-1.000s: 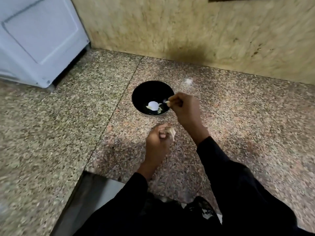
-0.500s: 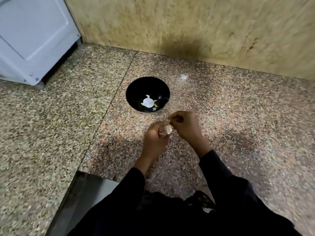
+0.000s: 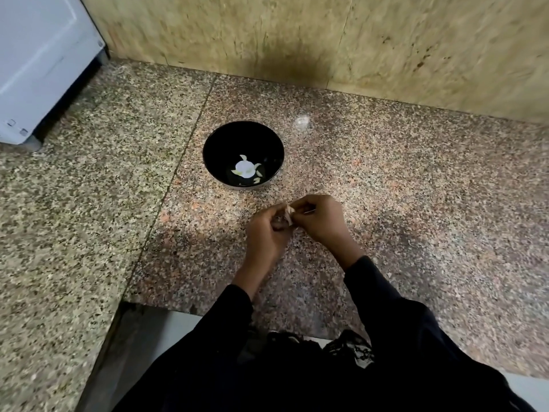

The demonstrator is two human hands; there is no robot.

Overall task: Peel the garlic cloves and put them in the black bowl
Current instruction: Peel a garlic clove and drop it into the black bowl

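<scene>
The black bowl (image 3: 214, 144) stands on the granite counter with several pale peeled garlic cloves (image 3: 258, 172) lying around a white glare spot at its bottom. Just in front of the bowl, my left hand (image 3: 267, 230) holds a piece of garlic (image 3: 289, 215) in curled fingers. My right hand (image 3: 319, 217) meets it from the right and pinches at the same piece with thumb and fingertips. Most of the garlic is hidden between the two hands.
A scrap of papery garlic skin (image 3: 301, 121) lies behind the bowl to the right. A white appliance (image 3: 38, 63) stands at the back left. The stone wall (image 3: 326, 40) closes the back; the counter edge (image 3: 208, 309) runs near my body.
My right hand came back from over the bowl to the garlic in my left hand. Both hands now work together in front of the bowl.
</scene>
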